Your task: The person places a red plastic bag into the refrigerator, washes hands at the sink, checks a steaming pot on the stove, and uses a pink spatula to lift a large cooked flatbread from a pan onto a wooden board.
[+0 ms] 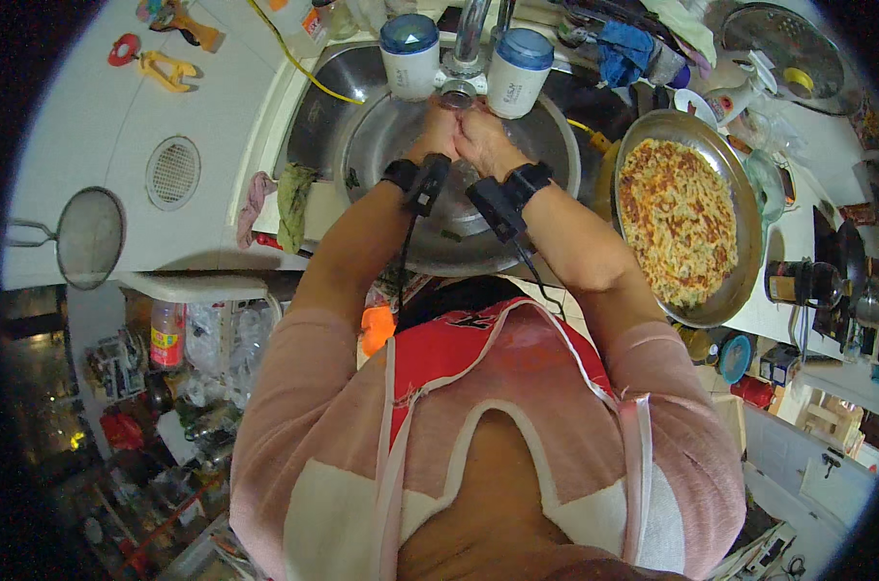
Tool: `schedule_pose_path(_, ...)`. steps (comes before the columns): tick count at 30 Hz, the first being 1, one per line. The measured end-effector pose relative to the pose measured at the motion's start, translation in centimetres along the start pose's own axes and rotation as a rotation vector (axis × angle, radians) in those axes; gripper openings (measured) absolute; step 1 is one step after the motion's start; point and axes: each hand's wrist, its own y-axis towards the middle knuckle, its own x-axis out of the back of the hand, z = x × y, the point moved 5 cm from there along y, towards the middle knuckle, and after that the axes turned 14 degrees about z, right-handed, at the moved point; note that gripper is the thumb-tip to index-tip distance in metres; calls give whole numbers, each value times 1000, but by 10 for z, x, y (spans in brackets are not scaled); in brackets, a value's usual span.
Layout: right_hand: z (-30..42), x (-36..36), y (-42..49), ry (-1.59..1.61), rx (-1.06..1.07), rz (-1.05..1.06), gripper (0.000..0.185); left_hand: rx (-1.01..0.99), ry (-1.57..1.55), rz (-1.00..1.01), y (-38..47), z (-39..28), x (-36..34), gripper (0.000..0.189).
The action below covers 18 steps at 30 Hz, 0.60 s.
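My left hand (pixel 437 133) and my right hand (pixel 481 136) meet beneath the spout of a chrome faucet (pixel 457 97). Their inner sides touch, and the fingers are mostly hidden, so I cannot tell how they are bent. No object shows between them. Both are over a round stainless steel basin (pixel 566 156) set in the sink (pixel 312 120). A white faucet-mounted canister with a blue cap (pixel 412 69) stands left of the spout, and a matching canister (pixel 518 83) stands right of it. Dark bands with small devices and cables circle both wrists.
A metal pan (pixel 746 218) holding a browned pancake (pixel 679 218) sits right of the sink. Left are a pink cloth (pixel 254 207), a green cloth (pixel 293 203), a mesh strainer (pixel 89 238) and a drain cover (pixel 173 173). Behind are a blue cloth (pixel 621 52) and spray bottle (pixel 737 94).
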Motion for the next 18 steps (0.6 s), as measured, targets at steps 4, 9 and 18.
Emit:
schedule_pose_path(4,-5,-4,4,10,104,181,26,-12,-30,-40,-9,-13,-16,16)
schedule_pose_path(9,23,0,-10,-1455,491,-18,21,-31,110,-196,-15,-9,-21,16)
schedule_pose_path(18,4,23,8,123,-163,54,23,213,-243,-89,-19,-2,-30,5)
